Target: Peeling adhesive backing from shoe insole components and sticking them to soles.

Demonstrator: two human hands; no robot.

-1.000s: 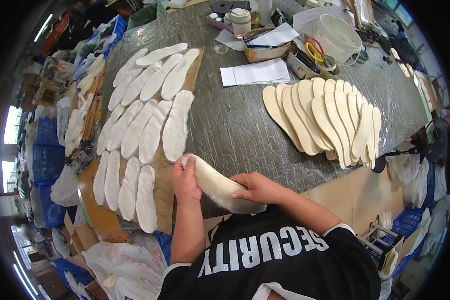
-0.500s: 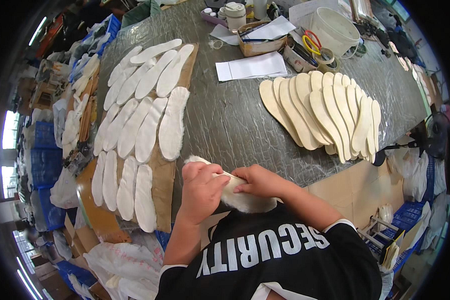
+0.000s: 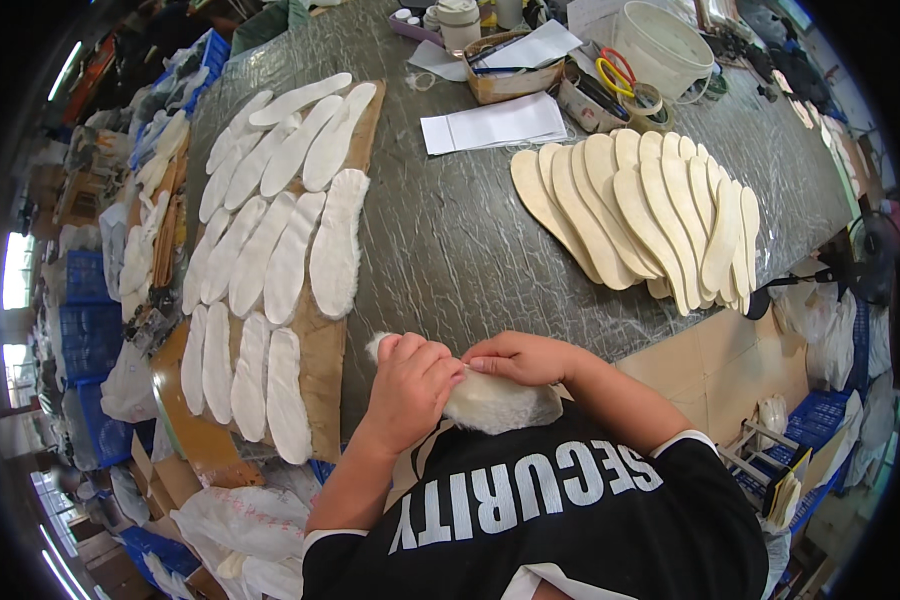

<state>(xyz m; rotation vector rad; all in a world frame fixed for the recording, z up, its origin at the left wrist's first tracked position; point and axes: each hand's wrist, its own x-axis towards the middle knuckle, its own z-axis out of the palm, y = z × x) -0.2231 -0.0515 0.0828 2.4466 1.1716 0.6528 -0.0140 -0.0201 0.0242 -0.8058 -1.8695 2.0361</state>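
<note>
Fleecy white insole [image 3: 495,400] gripped by left hand [image 3: 410,385] and right hand [image 3: 520,357], beside cardboard [image 3: 325,350] of laid-out insoles [image 3: 270,260].

bare tabletop [image 3: 450,240] free ahead of hands; fleece insoles [image 3: 270,260] crowd left, tan insoles [image 3: 640,210] right.

Open brown cardboard box [image 3: 515,75] at table far edge w/ white papers inside, blue plastic crates [image 3: 85,320] stacked at left, no labels, signs or screens legible.
</note>
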